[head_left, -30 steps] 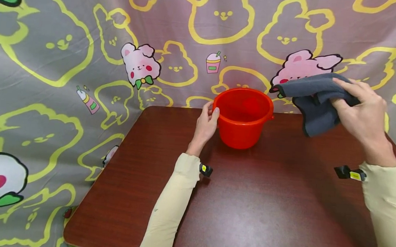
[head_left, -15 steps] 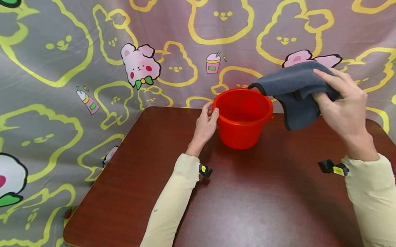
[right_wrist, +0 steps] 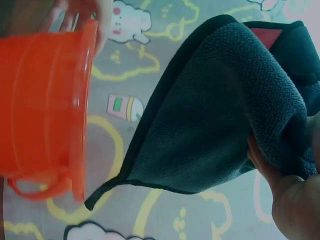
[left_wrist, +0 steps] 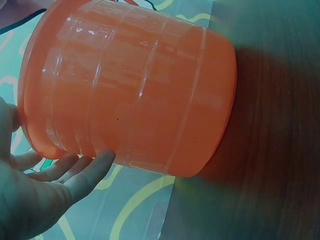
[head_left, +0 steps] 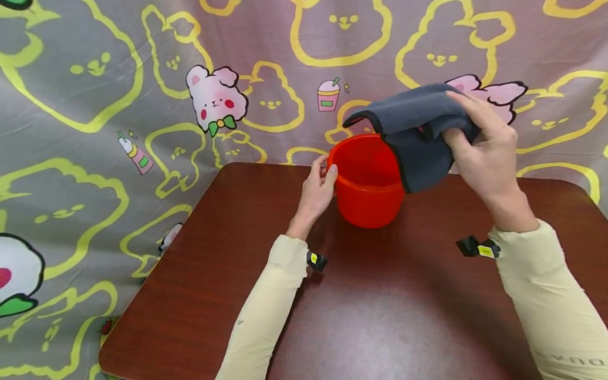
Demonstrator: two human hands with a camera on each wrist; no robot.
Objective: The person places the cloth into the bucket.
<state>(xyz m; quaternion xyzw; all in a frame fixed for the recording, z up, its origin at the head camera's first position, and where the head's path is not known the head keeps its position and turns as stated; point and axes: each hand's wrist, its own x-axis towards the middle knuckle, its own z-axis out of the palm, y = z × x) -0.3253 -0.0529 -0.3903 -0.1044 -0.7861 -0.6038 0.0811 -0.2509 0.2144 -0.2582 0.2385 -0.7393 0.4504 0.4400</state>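
Note:
A red plastic bucket (head_left: 368,207) stands upright near the table's back edge. My left hand (head_left: 316,195) holds its left side at the rim, thumb toward me; in the left wrist view the fingers (left_wrist: 90,175) lie along the outer wall. My right hand (head_left: 489,156) pinches a dark grey cloth (head_left: 418,111) with black edging, raised above the table. The cloth droops in folds and overlaps the bucket's right rim in the head view. From the right wrist, one cloth corner (right_wrist: 102,194) with a small loop hangs close to the bucket's rim (right_wrist: 82,130).
The dark reddish-brown wooden table (head_left: 213,278) reaches back to a grey curtain (head_left: 131,84) printed with yellow outlines and white rabbits. A small ear handle (right_wrist: 40,189) juts from the bucket's side. Each wrist wears a small black camera.
My right hand has carried the cloth leftward, from beside the bucket to over its right rim. The left hand and the bucket have stayed in place.

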